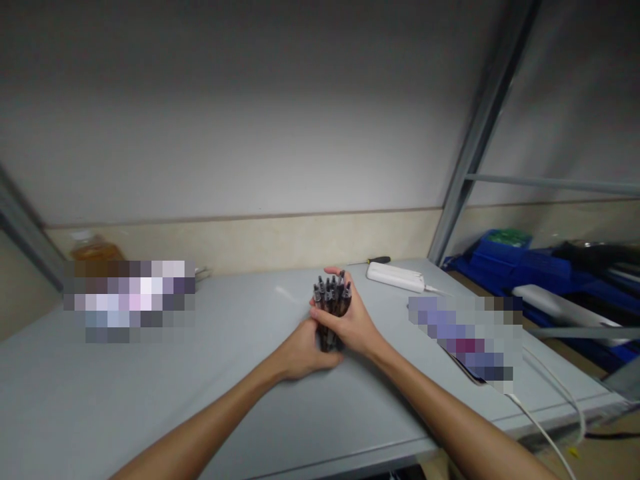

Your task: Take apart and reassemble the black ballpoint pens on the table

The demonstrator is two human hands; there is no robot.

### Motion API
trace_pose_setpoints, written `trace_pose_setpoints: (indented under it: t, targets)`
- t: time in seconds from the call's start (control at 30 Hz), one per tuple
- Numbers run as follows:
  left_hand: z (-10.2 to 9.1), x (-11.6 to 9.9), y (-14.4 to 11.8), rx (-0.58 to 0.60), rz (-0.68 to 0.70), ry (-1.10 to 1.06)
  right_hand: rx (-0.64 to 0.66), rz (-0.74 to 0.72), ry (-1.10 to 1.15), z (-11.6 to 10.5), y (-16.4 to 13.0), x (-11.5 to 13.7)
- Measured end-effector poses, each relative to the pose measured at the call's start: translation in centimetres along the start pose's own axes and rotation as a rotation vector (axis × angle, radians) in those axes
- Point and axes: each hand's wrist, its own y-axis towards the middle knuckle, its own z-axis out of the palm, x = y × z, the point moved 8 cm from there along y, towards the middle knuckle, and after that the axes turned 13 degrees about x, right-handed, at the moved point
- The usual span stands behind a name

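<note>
A bundle of dark pens (329, 300) with clear click tops stands roughly upright over the grey tabletop (240, 413). Wrapped around its lower left side is my left hand (305, 350), thumb pointing right across the near side. My right hand (357, 320) closes around the bundle from the right and higher up, its thumb laid across the front and its fingers curling behind. The two hands touch each other. The lower ends of the pens are partly covered by my palms.
Behind to the right lie a screwdriver (380, 260) and a white power bank (395, 276) with a cable. A blurred-out flat device (460, 340) lies nearer. At far left, a bottle of amber liquid (95, 250) stands behind another blurred-out item. Metal posts (465, 167) frame the table; blue bins (493, 257) are beyond.
</note>
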Motion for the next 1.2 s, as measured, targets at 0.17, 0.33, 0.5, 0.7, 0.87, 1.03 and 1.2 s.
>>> trace_pose_setpoints:
  t: [0.17,0.33,0.5,0.7,0.87,1.03,1.2]
  targets:
    - [-0.5,-0.4,0.2,-0.129,0.061,-0.099,0.035,0.001,0.038,0.5,0.1,-0.5]
    - [-0.3,-0.2,0.3,-0.153,0.07,-0.12,0.077,0.026,0.12,0.9,0.0,-0.5]
    - [0.2,-0.4,0.2,-0.117,0.054,-0.113,0.072,-0.021,0.124,0.8,-0.1,0.1]
    - [0.2,-0.3,0.2,-0.114,0.045,-0.174,0.058,-0.021,0.046,0.8,-0.2,0.3]
    - [0.2,-0.3,0.1,-0.13,0.032,-0.185,0.028,0.011,0.055,0.6,-0.3,0.5]
    - [0.2,0.3,0.2,-0.151,0.017,-0.196,-0.004,-0.009,0.055,0.3,-0.3,0.7]
    - [-0.2,-0.3,0.2,-0.178,0.053,-0.117,-0.009,-0.062,0.095,0.4,-0.2,0.8]
